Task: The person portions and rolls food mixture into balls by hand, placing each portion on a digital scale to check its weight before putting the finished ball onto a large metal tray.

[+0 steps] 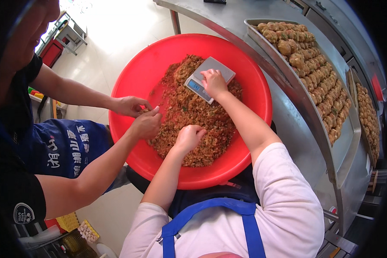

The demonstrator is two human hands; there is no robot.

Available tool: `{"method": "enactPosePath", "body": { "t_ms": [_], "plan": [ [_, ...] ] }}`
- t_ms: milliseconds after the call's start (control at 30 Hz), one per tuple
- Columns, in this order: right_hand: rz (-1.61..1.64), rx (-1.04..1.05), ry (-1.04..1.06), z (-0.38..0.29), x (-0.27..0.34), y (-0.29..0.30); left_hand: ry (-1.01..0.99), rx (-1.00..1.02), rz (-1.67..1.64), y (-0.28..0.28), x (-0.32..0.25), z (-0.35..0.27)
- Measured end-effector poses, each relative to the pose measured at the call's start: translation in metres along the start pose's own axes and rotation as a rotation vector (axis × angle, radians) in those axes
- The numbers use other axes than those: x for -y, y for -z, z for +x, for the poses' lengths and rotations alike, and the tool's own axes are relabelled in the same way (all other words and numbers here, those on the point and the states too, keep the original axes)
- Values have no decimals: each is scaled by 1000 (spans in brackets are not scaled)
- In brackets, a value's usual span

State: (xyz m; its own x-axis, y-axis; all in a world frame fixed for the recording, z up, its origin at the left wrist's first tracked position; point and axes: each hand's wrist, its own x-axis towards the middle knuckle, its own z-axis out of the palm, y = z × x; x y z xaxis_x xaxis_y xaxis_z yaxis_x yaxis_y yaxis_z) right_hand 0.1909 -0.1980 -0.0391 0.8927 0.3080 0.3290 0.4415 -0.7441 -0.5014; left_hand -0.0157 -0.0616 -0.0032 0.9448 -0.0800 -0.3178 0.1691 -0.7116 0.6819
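A big red plastic basin [132, 84] holds a mound of brownish, crumbly food mixture [200, 119] with green bits. My right hand [214, 82] rests over a digital kitchen scale [225, 69] that sits on the mixture, its fingers on the metal plate; whether anything lies under them cannot be told. Low over the near part of the mixture, my left hand [189, 138] is held with curled fingers; its palm side is hidden, so what it may hold does not show. At the basin's left side a co-worker's two hands [145, 124] meet around a small lump of mixture.
The co-worker in a blue apron [71, 145] stands close on the left. On the right, a steel table [287, 129] bears a metal tray [351, 154] with rows of shaped balls, and a second tray of balls [367, 119] lies beyond it.
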Motion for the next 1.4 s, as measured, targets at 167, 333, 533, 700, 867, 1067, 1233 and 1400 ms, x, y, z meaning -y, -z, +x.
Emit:
{"method": "enactPosePath", "body": {
  "t_ms": [167,333,533,700,867,1067,1233,1400],
  "plan": [
    [534,163,-156,-40,90,35,35,-113,-324,-4,17,12],
    [492,26,41,-76,88,17,237,32,-906,-2,24,23],
    [646,-146,114,-74,115,13,212,86,-1812,3,94,36],
    [302,110,436,-103,99,-20,188,64,-2017,22,66,27],
    [294,39,352,-101,103,-28,191,121,-1986,24,28,19],
    [313,-64,426,-94,105,-18,136,131,-1954,26,23,17],
    [578,-137,415,-90,129,6,15,84,-1993,30,24,11],
    [372,-98,351,-92,115,-11,11,70,-1962,29,32,18]
  ]
}}
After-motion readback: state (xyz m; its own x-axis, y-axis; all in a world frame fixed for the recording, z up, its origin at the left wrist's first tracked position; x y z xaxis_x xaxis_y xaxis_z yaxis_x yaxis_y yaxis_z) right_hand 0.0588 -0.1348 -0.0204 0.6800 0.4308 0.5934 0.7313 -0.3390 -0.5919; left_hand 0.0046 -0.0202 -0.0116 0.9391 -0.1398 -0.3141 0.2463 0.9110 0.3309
